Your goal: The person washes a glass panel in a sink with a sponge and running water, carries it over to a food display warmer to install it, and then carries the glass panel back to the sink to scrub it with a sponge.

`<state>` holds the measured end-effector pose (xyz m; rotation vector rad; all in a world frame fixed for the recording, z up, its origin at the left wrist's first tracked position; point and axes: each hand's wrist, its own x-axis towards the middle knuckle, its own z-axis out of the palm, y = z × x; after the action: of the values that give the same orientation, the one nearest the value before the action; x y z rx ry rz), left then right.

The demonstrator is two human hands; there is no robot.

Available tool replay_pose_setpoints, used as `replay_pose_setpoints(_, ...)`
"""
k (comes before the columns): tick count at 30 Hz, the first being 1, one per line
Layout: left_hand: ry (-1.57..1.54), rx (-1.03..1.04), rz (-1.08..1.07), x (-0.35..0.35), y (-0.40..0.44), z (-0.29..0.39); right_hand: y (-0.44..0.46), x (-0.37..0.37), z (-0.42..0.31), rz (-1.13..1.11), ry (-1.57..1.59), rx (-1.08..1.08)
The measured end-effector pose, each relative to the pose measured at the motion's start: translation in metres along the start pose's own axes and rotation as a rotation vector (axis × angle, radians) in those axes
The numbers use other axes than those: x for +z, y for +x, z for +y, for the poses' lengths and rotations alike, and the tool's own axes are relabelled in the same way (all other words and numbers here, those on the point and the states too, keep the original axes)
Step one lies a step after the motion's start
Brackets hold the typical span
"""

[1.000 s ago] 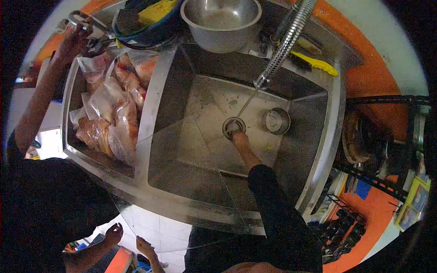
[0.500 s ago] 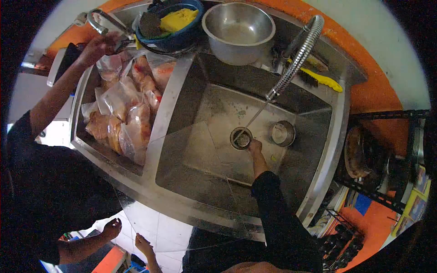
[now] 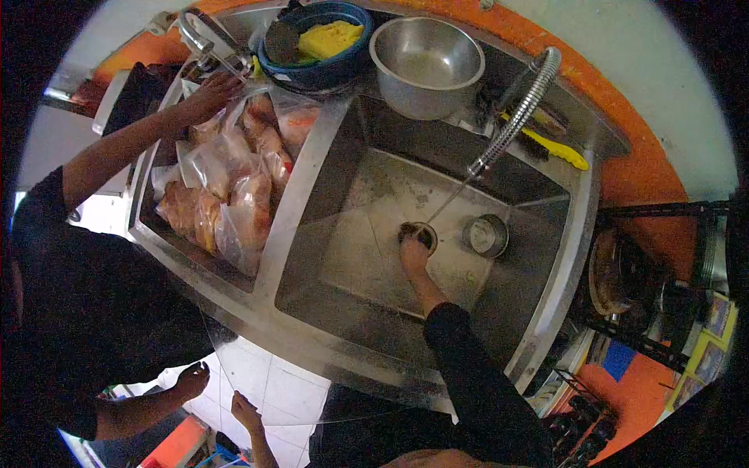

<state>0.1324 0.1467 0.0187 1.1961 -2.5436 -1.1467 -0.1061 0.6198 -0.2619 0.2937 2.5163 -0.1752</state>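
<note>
Drain strainer (so it appears; hand hides most) sits at drain in floor of steel sink, beside thin water stream. Right hand bends over it; whether fingers grip or merely touch, cannot tell. Likely light, stiff, slippery when wet, hardly fragile; rim looks best hold. Seemingly round, squat, so no clear long axis; facing of open side hidden. Left hand curls at faint clear sheet's edge, grip unclear.
</note>
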Motion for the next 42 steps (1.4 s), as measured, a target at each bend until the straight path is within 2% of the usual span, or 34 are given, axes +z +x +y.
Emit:
replay_pose_setpoints(1, 0.005, -0.005, -0.008, -0.002, -0.001, -0.002, -0.004, 0.004, 0.002, 0.05, -0.022, -0.074)
replay_pose_setpoints(8, 0.009, -0.025, -0.031, -0.002, 0.002, -0.01, -0.013, 0.038, 0.01, 0.004, -0.056, -0.119)
replay_pose_setpoints(10, 0.014, -0.03, -0.033, 0.0, 0.002, -0.006, -0.003, 0.061, 0.013, 0.113, -0.064, -0.168)
replay_pose_setpoints(12, -0.016, -0.046, -0.027, 0.003, -0.002, 0.003, 0.024, 0.099, 0.02, 0.344, -0.042, -0.243)
replay_pose_setpoints(14, -0.023, -0.023, -0.034, 0.004, -0.001, 0.0, 0.047, 0.074, 0.017, 0.251, 0.252, -0.228)
replay_pose_setpoints(15, -0.028, 0.002, -0.033, 0.004, -0.001, -0.001, 0.037, 0.038, 0.01, 0.188, 0.446, -0.148)
replay_pose_setpoints(19, -0.041, -0.01, -0.075, 0.002, -0.005, 0.012, -0.009, -0.072, 0.003, -0.089, 1.449, 0.11)
replay_pose_setpoints(21, -0.041, -0.019, -0.045, 0.004, -0.004, 0.01, -0.032, -0.12, 0.003, -0.327, 1.987, 0.22)
replay_pose_setpoints(22, -0.052, -0.019, -0.047, 0.004, -0.003, 0.01, -0.036, -0.132, 0.01, -0.57, 2.421, 0.232)
replay_pose_setpoints(23, -0.041, -0.005, -0.044, 0.004, -0.003, 0.011, -0.038, -0.145, 0.014, -0.562, 2.416, 0.226)
replay_pose_setpoints(25, -0.037, 0.01, -0.044, 0.003, -0.002, 0.009, -0.034, -0.17, 0.023, -0.35, 2.467, -0.125)
replay_pose_setpoints(27, -0.051, 0.02, -0.003, 0.005, 0.001, 0.003, -0.065, -0.26, 0.022, 0.013, 2.398, -0.045)
replay_pose_setpoints(29, -0.072, 0.033, -0.019, 0.003, -0.001, -0.001, -0.098, -0.331, 0.027, 0.259, 2.338, -0.428)
replay_pose_setpoints(31, -0.089, 0.047, -0.038, 0.002, 0.0, -0.001, -0.15, -0.398, 0.01, 0.502, 2.377, -0.457)
replay_pose_setpoints(32, -0.072, 0.043, -0.044, 0.002, -0.002, 0.003, -0.153, -0.4, 0.015, 0.502, 2.376, -0.457)
replay_pose_setpoints(34, -0.055, 0.034, -0.055, 0.001, -0.001, 0.0, -0.154, -0.405, 0.035, 0.476, 1.682, -0.814)
replay_pose_setpoints(35, -0.05, 0.03, -0.058, 0.0, 0.0, -0.007, -0.153, -0.403, 0.039, 0.471, 1.683, -0.807)
replay_pose_setpoints(37, -0.047, 0.002, -0.053, 0.002, 0.002, -0.01, -0.148, -0.398, 0.047, 0.674, 1.504, -0.536)
replay_pose_setpoints(41, 0.005, 0.063, -0.065, 0.001, -0.001, 0.003, -0.149, -0.386, 0.034, 0.812, 1.438, -0.552)
replay_pose_setpoints(42, -0.011, 0.059, -0.039, 0.002, 0.0, 0.002, -0.15, -0.38, 0.029, 0.741, 1.583, -0.618)
